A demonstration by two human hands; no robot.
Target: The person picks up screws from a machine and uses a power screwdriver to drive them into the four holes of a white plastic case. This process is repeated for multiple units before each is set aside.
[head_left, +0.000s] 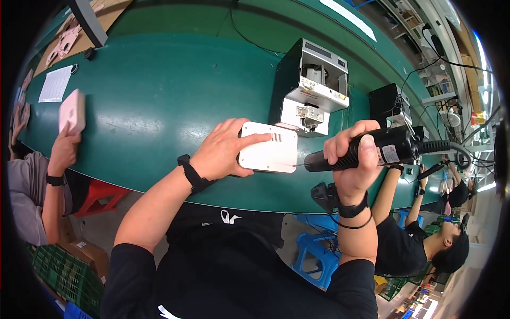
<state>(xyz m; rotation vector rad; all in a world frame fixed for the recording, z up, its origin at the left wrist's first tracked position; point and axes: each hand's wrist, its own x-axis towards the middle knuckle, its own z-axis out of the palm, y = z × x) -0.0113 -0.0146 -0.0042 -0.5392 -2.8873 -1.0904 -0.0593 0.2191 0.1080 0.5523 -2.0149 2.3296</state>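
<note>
My left hand (219, 150) is closed around the left side of a white plastic box (265, 155) with rounded corners. Its thumb and fingers press the box against the table, one finger lying across the face near a small slotted vent. Small holes show near the box's corners. In my right hand (355, 162) is a black corded electric screwdriver (394, 148), held nearly level. Its thin bit points left and meets the box at the lower right corner; whether it sits in a hole I cannot tell. A strap with a small black device is round my right wrist.
A black and silver screw feeder (287, 80) stands just beyond the box, with another black machine (390, 103) farther right. The green table (159, 80) runs across. At left, a person's hand (65, 151) holds a pale box (73, 112). Co-workers sit at right near blue stools (313, 252).
</note>
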